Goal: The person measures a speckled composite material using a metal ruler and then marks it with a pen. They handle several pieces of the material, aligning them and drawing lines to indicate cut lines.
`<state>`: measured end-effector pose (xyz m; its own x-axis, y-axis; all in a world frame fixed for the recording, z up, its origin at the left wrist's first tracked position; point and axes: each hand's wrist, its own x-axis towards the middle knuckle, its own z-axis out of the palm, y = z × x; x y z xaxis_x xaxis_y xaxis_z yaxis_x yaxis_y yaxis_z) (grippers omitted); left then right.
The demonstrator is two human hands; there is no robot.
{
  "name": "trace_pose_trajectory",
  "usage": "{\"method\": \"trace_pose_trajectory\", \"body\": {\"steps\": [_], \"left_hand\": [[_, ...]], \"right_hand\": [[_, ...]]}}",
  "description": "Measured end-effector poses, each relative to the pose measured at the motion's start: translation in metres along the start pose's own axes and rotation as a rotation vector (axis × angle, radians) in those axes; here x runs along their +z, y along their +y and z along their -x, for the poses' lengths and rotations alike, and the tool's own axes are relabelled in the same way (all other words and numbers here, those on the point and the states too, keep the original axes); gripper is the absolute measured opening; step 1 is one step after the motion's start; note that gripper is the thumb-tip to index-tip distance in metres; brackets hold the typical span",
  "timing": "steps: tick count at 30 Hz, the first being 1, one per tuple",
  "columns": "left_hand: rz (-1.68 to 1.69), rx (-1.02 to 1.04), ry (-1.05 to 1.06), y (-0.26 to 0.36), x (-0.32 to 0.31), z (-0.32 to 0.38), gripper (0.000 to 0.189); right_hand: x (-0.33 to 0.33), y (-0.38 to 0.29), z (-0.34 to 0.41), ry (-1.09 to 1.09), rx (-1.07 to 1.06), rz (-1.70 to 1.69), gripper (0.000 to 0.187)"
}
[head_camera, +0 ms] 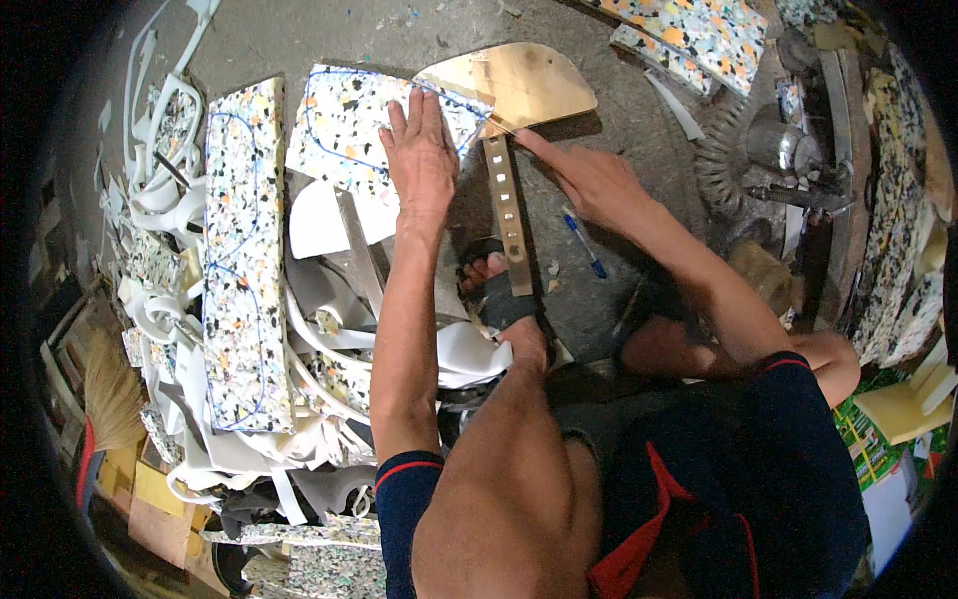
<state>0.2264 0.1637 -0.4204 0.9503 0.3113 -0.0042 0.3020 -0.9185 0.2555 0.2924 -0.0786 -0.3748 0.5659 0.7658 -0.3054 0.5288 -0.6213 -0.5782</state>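
My left hand lies flat, fingers spread, on a speckled rebonded foam sheet with a blue outline drawn on it. The sheet overlaps a rounded plywood template. At the sheet's right corner, my right hand points its index finger along a thin, dark blade-like tool; most of its handle is hidden in the hand. Below that corner lies a flat strip with a row of holes, its lower end by my foot. A blue pen rests on the floor under my right forearm.
A long foam piece with blue curves stands left, beside tangled white foam offcuts. A white rounded piece and a metal strip lie nearer. Foam slabs lie upper right, above a metal coil spring. A broom is far left.
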Motion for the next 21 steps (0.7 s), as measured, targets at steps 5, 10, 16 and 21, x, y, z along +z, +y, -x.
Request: {"method": "trace_pose_trajectory", "body": {"steps": [5, 10, 16, 21], "left_hand": [[0.039, -0.017, 0.021, -0.001, 0.0, 0.0, 0.044], [0.321, -0.077, 0.096, -0.002, -0.013, 0.006, 0.046], [0.243, -0.376, 0.365, -0.022, -0.028, 0.051, 0.067], [0.38, -0.813, 0.326, -0.033, -0.037, 0.064, 0.086]], "right_hand": [[-0.007, 0.02, 0.076, -0.087, 0.098, -0.001, 0.069], [-0.005, 0.04, 0.118, -0.084, 0.115, -0.048, 0.072], [-0.011, 0.029, 0.072, 0.308, -0.064, -0.216, 0.073], [-0.037, 0.016, 0.051, 0.292, -0.022, -0.119, 0.073]]}}
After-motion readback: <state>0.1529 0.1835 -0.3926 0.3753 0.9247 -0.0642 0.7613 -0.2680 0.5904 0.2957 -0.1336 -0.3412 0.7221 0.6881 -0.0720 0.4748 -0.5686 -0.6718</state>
